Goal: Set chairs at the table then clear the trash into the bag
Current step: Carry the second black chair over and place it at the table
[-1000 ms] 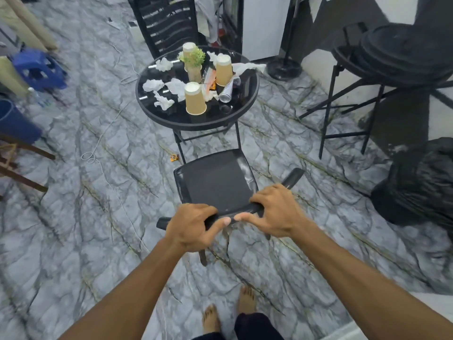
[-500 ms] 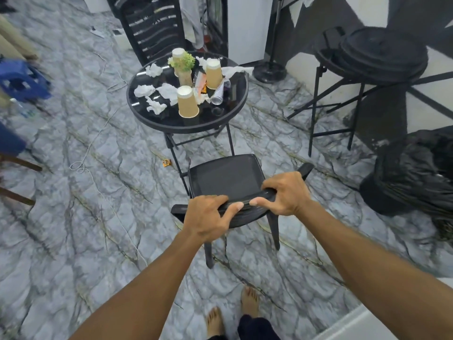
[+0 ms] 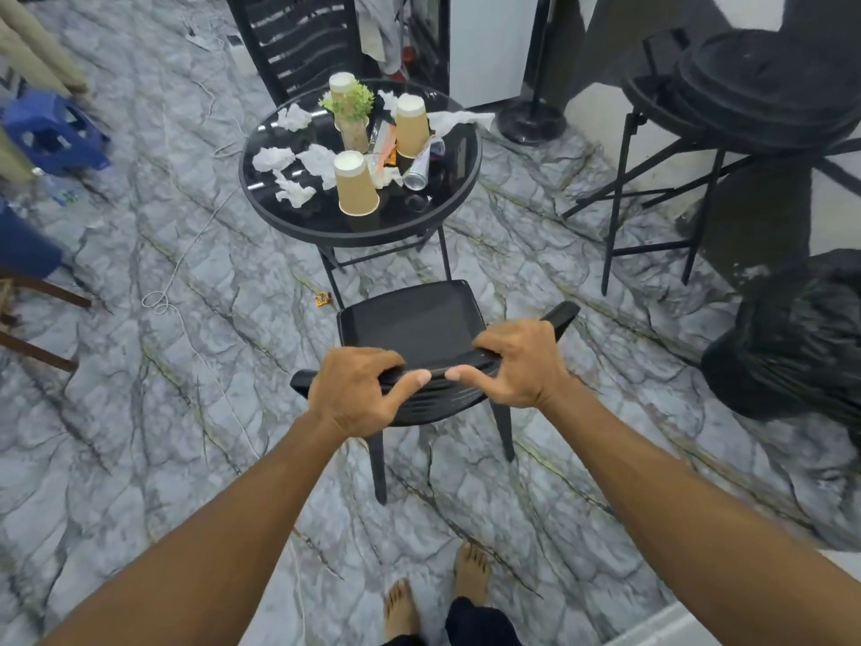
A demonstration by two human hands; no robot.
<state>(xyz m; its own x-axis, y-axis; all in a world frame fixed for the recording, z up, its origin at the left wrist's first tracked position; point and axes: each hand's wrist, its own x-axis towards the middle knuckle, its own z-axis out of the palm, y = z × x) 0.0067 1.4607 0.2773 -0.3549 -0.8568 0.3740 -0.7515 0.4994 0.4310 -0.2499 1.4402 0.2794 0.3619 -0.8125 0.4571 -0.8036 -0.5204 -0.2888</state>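
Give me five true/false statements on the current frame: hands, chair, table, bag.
1. Both hands, left hand and right hand, grip the top of the black chair's backrest. True.
2. The paper cups on the round table stand upright, mouth up. False: all three stand upside down.
3. The black trash bag sits on the floor to the right of the chair. True.
4. The drink can stands upright on the table. False: it lies on its side.
5. The table has been cleared of crumpled tissues. False: several are on it.
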